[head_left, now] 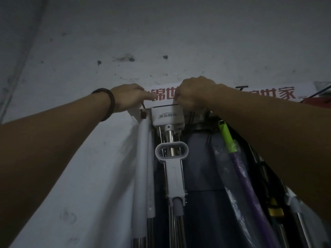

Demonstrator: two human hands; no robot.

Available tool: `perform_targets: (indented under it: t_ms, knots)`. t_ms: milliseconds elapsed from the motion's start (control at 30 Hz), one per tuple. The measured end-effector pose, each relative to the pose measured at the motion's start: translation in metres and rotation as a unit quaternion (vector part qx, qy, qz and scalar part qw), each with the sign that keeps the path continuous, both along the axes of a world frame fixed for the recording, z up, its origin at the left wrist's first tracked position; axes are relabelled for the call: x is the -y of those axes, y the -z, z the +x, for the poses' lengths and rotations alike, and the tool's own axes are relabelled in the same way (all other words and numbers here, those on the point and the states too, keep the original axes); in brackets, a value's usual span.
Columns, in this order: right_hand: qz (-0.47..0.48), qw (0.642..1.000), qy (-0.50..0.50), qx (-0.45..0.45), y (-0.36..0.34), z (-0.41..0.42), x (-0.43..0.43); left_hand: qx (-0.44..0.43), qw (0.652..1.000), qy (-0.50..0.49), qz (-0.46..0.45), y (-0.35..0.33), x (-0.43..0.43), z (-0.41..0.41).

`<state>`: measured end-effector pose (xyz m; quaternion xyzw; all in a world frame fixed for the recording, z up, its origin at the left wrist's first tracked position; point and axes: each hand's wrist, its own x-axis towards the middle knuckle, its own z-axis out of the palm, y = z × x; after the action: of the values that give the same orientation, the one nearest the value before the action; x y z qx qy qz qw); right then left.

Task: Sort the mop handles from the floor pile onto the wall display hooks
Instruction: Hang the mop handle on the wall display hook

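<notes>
The person reaches up to the wall [161, 42], where a dark panel [202, 158] carries the hanging goods. The task's thing, a white mop [169, 120] with an oval grip, hangs upright at the upper edge of this panel, just below a banner [268, 93] with red characters.

The right hand [193, 93] is curled over the top of the mop's white block and grips it. The left hand [129, 97] is just beside it, at the upper left corner of the panel. Its fingers are bent near a thin black rod [143, 105], which may be a hook. One cannot tell whether it holds the rod. The two hands are close but do not touch.

This mop seems to be at the step of seating on its hook. The right hand hides the top, so it is not clear if it has caught.

A white pole [143, 158] hangs along the left edge of the panel, and a green and purple mop [231, 140] in plastic wrap hangs toward the right edge. Part of the sorting therefore looks done. The floor pile is not in view, so what is left cannot be judged.
</notes>
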<state>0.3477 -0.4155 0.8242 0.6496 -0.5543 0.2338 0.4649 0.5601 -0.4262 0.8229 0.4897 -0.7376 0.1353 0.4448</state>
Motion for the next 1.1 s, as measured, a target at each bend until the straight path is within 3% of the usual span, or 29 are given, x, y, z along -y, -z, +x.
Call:
perform_targets:
  t_ms: [100, 233, 433, 567, 700, 800, 900, 1100]
  knots:
    - [-0.007, 1.0, 0.007, -0.004, 0.001, 0.0, 0.005, -0.008, 1.0, -0.005, 0.016, 0.005, 0.005, -0.002]
    - [-0.017, 1.0, -0.013, 0.02, 0.008, -0.002, 0.004, -0.074, 0.997, 0.011, -0.034, 0.017, 0.006, 0.002]
    - [-0.111, 0.991, -0.073, -0.005, 0.029, -0.017, 0.009, -0.112, 0.989, -0.023, -0.097, 0.044, 0.005, -0.005]
    - [-0.183, 0.973, -0.139, -0.02, 0.042, -0.024, 0.016, -0.162, 0.985, -0.003, -0.059, 0.067, 0.005, -0.006]
    - [-0.214, 0.955, -0.195, -0.06, 0.066, -0.02, 0.02, -0.277, 0.958, 0.068, 0.017, 0.094, -0.002, -0.007]
    - [-0.198, 0.946, -0.249, -0.065, 0.084, -0.011, 0.022, -0.312, 0.945, 0.083, 0.047, 0.109, -0.007, -0.004]
    - [-0.122, 0.938, -0.324, 0.012, 0.096, 0.003, 0.025, -0.314, 0.945, 0.074, 0.046, 0.116, -0.009, 0.005]
    - [-0.023, 0.915, -0.372, 0.154, 0.106, 0.023, 0.038, -0.298, 0.947, 0.074, 0.094, 0.126, 0.002, 0.032]
